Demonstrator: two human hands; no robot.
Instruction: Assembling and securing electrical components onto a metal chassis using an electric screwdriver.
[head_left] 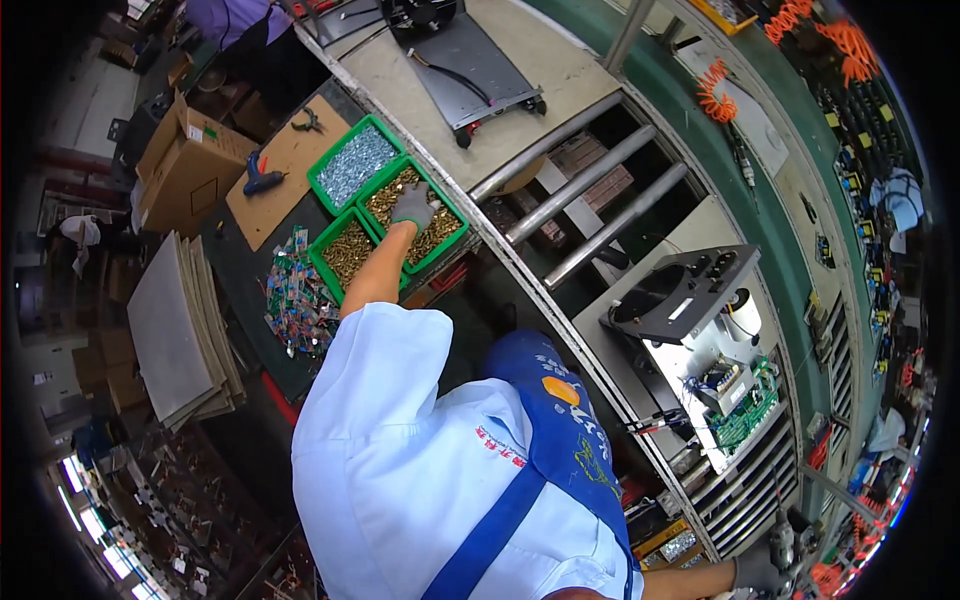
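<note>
Head view: brass-coloured screws under, around left fingers.

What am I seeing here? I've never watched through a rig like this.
No robot here: a wide fisheye camera on a person's head looks down at their own two gloved hands. The left hand is in a green bin of brass-coloured fasteners; whether it holds any is unclear. The right hand, at lower right, is by a grey tool; its grip is unclear too. Pliers and a blue power driver lie on cardboard; an opened electronic unit sits on the roller line.
</note>
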